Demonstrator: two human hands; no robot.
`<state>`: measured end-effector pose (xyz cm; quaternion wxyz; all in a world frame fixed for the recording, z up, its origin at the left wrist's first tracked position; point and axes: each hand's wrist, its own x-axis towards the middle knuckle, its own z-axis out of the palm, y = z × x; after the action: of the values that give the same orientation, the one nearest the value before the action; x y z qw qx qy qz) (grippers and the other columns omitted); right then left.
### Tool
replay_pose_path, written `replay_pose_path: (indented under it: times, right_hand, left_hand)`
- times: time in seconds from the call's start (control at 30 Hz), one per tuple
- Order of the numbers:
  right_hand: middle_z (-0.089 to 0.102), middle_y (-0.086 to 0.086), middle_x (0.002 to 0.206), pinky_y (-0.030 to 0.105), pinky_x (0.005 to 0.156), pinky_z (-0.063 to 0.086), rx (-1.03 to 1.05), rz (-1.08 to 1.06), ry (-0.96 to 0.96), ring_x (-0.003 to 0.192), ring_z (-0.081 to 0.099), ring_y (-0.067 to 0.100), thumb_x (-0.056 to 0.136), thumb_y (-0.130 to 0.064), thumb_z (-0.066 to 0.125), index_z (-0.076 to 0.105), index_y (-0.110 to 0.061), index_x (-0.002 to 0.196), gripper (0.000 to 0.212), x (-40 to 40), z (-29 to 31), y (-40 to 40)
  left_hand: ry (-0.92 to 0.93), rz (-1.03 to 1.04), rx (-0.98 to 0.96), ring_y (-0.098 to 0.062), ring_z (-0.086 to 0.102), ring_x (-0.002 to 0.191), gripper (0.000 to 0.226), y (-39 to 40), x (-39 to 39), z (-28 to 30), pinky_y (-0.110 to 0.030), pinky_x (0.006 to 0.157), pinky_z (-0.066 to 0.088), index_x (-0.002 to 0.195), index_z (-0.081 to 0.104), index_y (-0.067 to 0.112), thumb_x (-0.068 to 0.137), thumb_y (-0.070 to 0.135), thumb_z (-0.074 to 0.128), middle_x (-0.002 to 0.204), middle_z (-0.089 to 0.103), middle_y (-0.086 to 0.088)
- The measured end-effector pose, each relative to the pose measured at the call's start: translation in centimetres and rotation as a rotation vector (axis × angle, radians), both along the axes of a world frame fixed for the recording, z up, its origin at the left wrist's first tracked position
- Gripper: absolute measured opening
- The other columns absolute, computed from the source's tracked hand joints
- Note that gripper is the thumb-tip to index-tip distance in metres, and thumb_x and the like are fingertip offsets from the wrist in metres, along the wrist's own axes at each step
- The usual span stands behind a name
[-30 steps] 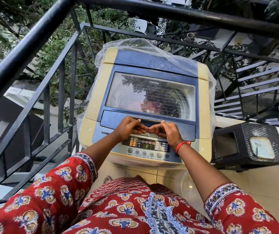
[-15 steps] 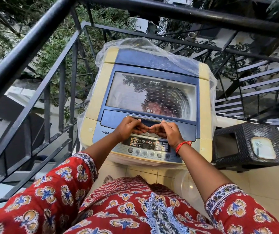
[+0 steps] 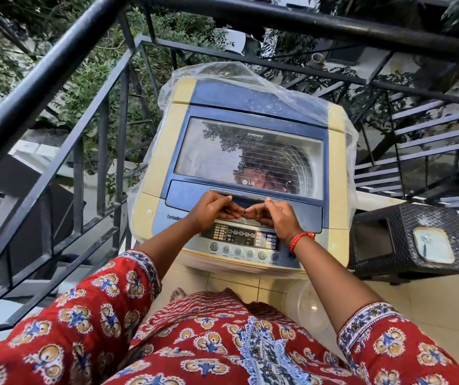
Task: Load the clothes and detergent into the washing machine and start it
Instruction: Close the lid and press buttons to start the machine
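A cream and blue top-loading washing machine [image 3: 164, 151] stands in front of me with its glass lid [image 3: 211, 151] down. Reflections on the glass hide most of the drum's contents. My left hand [image 3: 211, 209] and my right hand [image 3: 275, 215] rest together on the lid's front edge, just above the control panel [image 3: 239, 237]. Their fingertips meet and pinch what looks like a thin clear plastic film [image 3: 246, 219]. The panel display is lit, with a row of round buttons [image 3: 238, 250] below it. No detergent is in sight.
A loose clear plastic cover [image 3: 250, 76] drapes over the machine's back. Black metal railing [image 3: 55, 65] runs along the left and behind. To the right stands a black woven stool [image 3: 389, 234], beyond it a staircase [image 3: 431, 134]. A clear round container [image 3: 314, 307] lies on the tiled floor.
Both hands stay pinched together at the same spot on the lid's front. The lit readout on the display has changed.
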<state>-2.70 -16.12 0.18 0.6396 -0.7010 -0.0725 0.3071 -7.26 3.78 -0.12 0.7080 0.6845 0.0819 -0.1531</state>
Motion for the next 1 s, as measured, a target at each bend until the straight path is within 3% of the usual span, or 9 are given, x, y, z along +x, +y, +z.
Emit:
replay_pose_path:
  times: [0.5,0.67,0.93,1.0]
  right_hand:
    - [0.074,0.018,0.092,0.023,0.078,0.055,-0.018,-0.009,-0.015,0.09,0.073,0.025,0.105,-0.022,0.029,0.073,0.004,0.094,0.052,0.0,0.2,0.0]
    - [0.074,0.019,0.092,0.029,0.083,0.056,-0.025,-0.01,-0.014,0.092,0.072,0.028,0.105,-0.023,0.03,0.074,0.002,0.093,0.052,0.0,0.3,0.0]
    - [0.075,0.019,0.087,0.018,0.066,0.052,-0.065,-0.049,0.015,0.082,0.073,0.024,0.102,-0.026,0.041,0.074,0.005,0.088,0.048,-0.4,2.1,0.4]
    - [0.075,0.018,0.082,0.017,0.057,0.05,-0.116,-0.069,0.038,0.071,0.073,0.02,0.102,-0.029,0.042,0.075,0.005,0.083,0.05,-0.2,2.2,0.9]
  left_hand:
    - [0.022,0.02,0.003,-0.026,0.072,0.085,0.041,-0.1,0.0,0.1,-0.028,0.075,0.058,0.094,0.07,-0.008,0.101,0.01,0.034,0.088,0.075,-0.008]
    - [0.036,0.047,0.011,-0.03,0.071,0.087,0.041,-0.1,-0.2,0.5,-0.029,0.076,0.058,0.094,0.069,-0.01,0.101,0.01,0.034,0.091,0.074,-0.015]
    - [0.047,0.105,0.032,-0.028,0.07,0.077,0.04,-0.8,-0.2,1.1,-0.036,0.074,0.059,0.081,0.07,-0.002,0.101,0.008,0.036,0.078,0.075,-0.01]
    - [0.082,0.104,0.055,-0.024,0.07,0.071,0.042,-0.8,0.1,1.2,-0.03,0.068,0.058,0.08,0.07,-0.002,0.101,0.01,0.035,0.074,0.074,-0.011]
